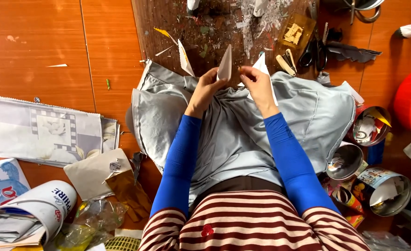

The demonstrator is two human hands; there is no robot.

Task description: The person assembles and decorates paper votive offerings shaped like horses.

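My left hand (206,87) pinches a small pale grey pointed piece (225,64) that stands upright between both hands. Next to it, my right hand (256,82) grips the edge of a white piece (263,65) and touches the pointed piece's lower side. Both hands hover over a light grey cloth (308,111) spread across my lap. Blue sleeves cover both forearms. Beyond the hands lies a dark wooden board (205,28) littered with scraps.
Black scissors (313,52) and a small yellow-brown block (293,33) lie on the board at the right. Several open tins (345,160) crowd the right side by a red tub (410,95). At left are patterned sheets (38,128), a rolled paper (38,209) and brown gloves (129,190).
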